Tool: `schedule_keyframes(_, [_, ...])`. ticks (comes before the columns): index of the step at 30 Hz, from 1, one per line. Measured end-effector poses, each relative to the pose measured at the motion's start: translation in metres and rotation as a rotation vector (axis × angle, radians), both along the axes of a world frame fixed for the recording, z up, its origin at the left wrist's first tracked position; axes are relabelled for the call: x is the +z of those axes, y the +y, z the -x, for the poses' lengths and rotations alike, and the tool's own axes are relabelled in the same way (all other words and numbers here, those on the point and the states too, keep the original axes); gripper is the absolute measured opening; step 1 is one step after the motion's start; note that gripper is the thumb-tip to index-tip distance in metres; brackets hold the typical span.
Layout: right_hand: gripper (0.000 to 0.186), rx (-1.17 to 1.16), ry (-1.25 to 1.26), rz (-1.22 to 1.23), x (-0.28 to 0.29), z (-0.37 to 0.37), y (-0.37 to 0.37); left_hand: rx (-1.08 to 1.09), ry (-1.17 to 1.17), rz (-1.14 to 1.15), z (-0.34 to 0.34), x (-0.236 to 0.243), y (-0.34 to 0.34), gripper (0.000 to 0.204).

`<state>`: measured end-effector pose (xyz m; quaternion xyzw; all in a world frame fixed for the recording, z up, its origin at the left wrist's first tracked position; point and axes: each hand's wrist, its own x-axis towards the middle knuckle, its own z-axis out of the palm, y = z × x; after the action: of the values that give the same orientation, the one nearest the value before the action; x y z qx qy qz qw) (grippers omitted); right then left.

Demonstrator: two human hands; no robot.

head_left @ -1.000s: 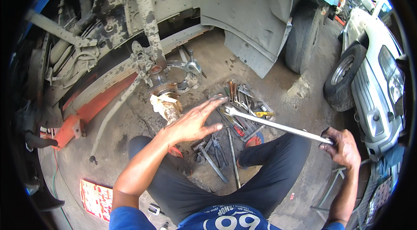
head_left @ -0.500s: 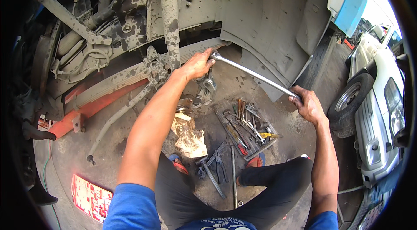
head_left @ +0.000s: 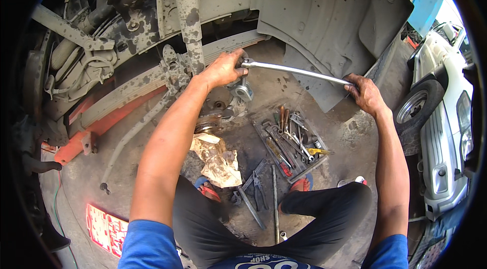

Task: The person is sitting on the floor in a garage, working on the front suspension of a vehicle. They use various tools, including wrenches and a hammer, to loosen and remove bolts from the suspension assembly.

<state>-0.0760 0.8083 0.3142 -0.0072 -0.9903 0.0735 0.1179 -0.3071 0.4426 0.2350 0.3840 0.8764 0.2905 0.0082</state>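
A long silver ratchet handle [head_left: 299, 70] runs from left to right in front of me, nearly level. My left hand [head_left: 224, 69] is closed around its head end, beside the grey shock absorber [head_left: 188, 10]. Below that head a metal fitting with a round eye [head_left: 244, 92] shows; the link between them is partly hidden by my fingers. My right hand [head_left: 367, 95] grips the far end of the handle, in front of the grey wheel-arch liner [head_left: 314, 10]. Behind my left hand lies the vehicle's leaf spring [head_left: 228, 43], partly covered.
A tray of hand tools [head_left: 324, 160] lies on the floor. Near my feet are pliers [head_left: 259, 190], a hammer [head_left: 251, 210], a long bar [head_left: 275, 203] and crumpled brown paper [head_left: 219, 165]. A red case [head_left: 104, 228] sits left, a red beam [head_left: 81, 147] beyond. A white vehicle [head_left: 441, 142] stands right.
My right hand has swung its end of the ratchet handle upward and away from me. The left hand stays at the head end. My view has shifted slightly.
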Motion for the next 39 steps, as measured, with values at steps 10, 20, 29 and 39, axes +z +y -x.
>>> schedule_keyframes(10, [0.036,-0.026,-0.343,0.307,0.016,-0.074,-0.098,0.042,-0.021,-0.165,0.003,-0.024,0.003,0.049])
schedule_keyframes(20, [0.038,-0.207,-0.396,1.786,-0.072,-0.060,-0.297,-0.040,-0.298,-0.189,0.024,-0.040,0.003,0.066])
schedule_keyframes(29, [0.016,-0.109,-0.235,1.441,-0.033,-0.070,-0.287,0.066,-0.331,0.049,0.024,-0.042,0.010,0.060])
schedule_keyframes(39, [0.036,-0.038,0.060,0.568,0.038,-0.170,-0.187,0.246,-0.099,0.022,-0.006,-0.041,0.028,0.051])
